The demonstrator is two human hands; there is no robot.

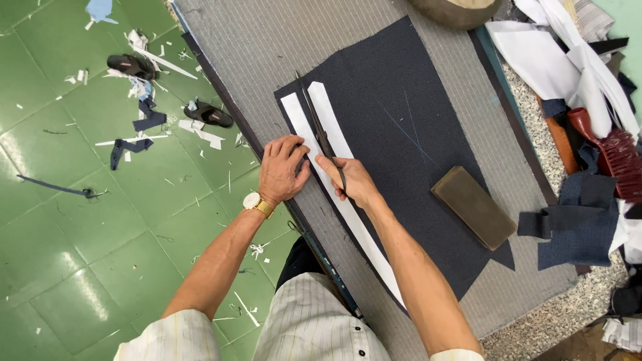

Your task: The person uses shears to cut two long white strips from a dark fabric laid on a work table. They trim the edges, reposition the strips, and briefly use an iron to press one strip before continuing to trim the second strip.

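Note:
A dark navy fabric piece (401, 127) lies flat on a grey striped table cover (267, 40). A long white pattern strip (334, 134) runs along the fabric's left edge. My right hand (351, 179) grips dark scissors (314, 120), whose blades point away from me along the middle of the strip. My left hand (282, 167), with a gold wristwatch, presses flat on the strip and the fabric's edge just left of the scissors.
A brown rectangular block (473, 207) rests on the fabric to the right. Navy scraps (578, 220), white cloth (555, 53) and a red brush (612, 150) crowd the right side. Sandals (208, 113) and fabric scraps litter the green tiled floor (80, 220) on the left.

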